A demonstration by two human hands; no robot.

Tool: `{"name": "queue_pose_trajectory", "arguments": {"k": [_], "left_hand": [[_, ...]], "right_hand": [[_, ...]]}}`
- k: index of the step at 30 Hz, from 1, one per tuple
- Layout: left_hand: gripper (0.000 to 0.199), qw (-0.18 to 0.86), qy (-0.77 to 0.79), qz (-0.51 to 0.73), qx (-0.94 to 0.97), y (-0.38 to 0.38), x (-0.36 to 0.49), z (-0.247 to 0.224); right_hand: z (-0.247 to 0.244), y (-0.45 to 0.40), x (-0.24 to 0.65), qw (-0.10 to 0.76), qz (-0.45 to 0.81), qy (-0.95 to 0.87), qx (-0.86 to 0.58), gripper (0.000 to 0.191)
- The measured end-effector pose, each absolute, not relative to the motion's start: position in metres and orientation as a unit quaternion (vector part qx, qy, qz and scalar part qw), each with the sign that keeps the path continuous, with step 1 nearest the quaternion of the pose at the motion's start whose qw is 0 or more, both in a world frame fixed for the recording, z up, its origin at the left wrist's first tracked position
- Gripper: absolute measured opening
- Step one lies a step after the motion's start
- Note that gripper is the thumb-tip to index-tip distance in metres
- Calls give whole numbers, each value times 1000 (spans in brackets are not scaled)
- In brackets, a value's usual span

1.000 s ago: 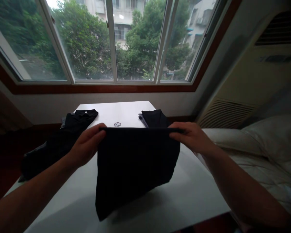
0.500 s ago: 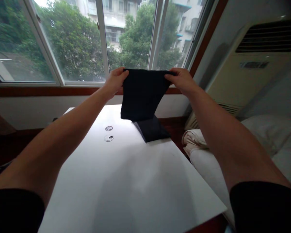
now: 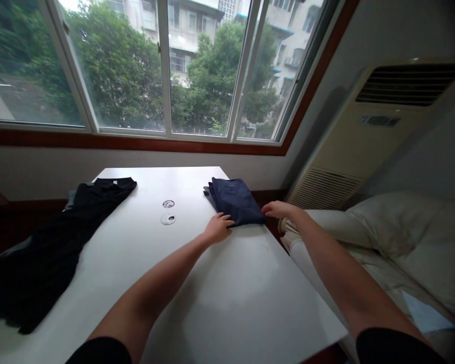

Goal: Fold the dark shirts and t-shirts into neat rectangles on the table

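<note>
A folded navy garment (image 3: pixel 237 199) lies on a stack of dark folded cloth at the far right of the white table. My left hand (image 3: pixel 217 228) rests at the garment's near left corner, fingers spread and touching its edge. At the near right corner is my right hand (image 3: pixel 281 209), its fingers close together and closed on the cloth edge there. The underside of that grip is hidden. Greyish folded layers (image 3: pixel 210 196) stick out at the stack's left side.
The stack sits near the right edge of the white table (image 3: pixel 167 283). A black shirt (image 3: pixel 60 237) is spread over the table's left side. Two round cable-hole fittings (image 3: pixel 168 219) lie mid-table. Pale bedding (image 3: pixel 337 227) and an air conditioner (image 3: pixel 349 131) stand to the right.
The dark garment, held up by both hands before, now lies on the stack. Both hands have come down to its near corners. The black shirt at left now shows from behind my left arm.
</note>
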State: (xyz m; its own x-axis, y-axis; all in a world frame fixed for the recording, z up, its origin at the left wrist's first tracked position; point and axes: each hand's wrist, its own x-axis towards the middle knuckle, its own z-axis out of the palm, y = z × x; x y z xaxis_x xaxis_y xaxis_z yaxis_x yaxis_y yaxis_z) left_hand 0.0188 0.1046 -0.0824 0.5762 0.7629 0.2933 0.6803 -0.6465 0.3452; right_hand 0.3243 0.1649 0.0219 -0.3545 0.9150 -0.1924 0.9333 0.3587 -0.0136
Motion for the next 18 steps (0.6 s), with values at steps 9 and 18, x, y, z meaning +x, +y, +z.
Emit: {"name": "queue_pose_trajectory", "arguments": {"k": [9,18], "left_hand": [[39,114,348,180,913,78,-4,-113],[30,31,513,183,838,69,-198,-95]], "right_hand": [[-41,182,236,-119,0,832,542,47],[-89,166,129,-158,0,770,618,38]]}}
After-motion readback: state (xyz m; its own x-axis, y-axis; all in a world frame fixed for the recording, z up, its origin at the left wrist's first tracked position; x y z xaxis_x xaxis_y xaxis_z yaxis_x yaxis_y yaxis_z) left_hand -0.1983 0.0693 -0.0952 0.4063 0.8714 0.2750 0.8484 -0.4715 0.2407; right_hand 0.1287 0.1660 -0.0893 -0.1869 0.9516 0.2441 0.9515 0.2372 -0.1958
